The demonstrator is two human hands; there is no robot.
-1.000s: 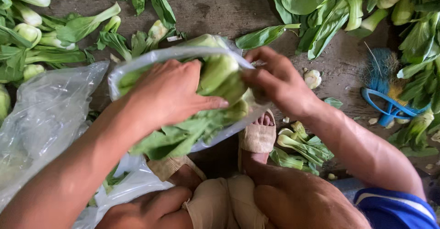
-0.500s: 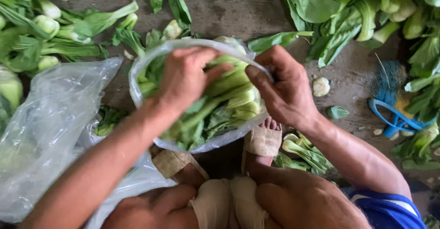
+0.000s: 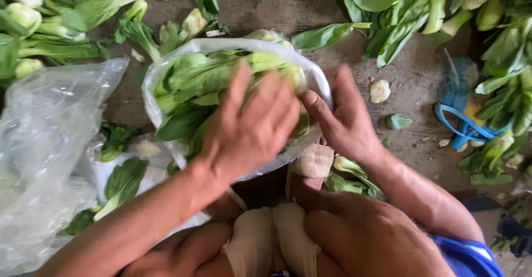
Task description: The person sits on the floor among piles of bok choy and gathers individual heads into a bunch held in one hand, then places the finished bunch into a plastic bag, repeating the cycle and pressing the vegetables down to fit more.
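Pressing into the greens (image 3: 194,83), the left hand (image 3: 252,127) lies flat and open. The right hand (image 3: 346,124) pinches the clear bag (image 3: 221,45) rim. Bag nearly full; loose bok choy (image 3: 61,19) remains far left.

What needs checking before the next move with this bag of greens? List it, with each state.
1. Left hand lies flat on the greens in the bag: ok.
2. Right hand holds the rim of the clear plastic bag: ok.
3. Bag mouth open: ok.
4. Greens all inside the bag: cannot tell, the left hand covers part.
5. Empty plastic bag at the left lies apart from the hands: ok.
6. Loose leaves lie outside the bag: not ok.
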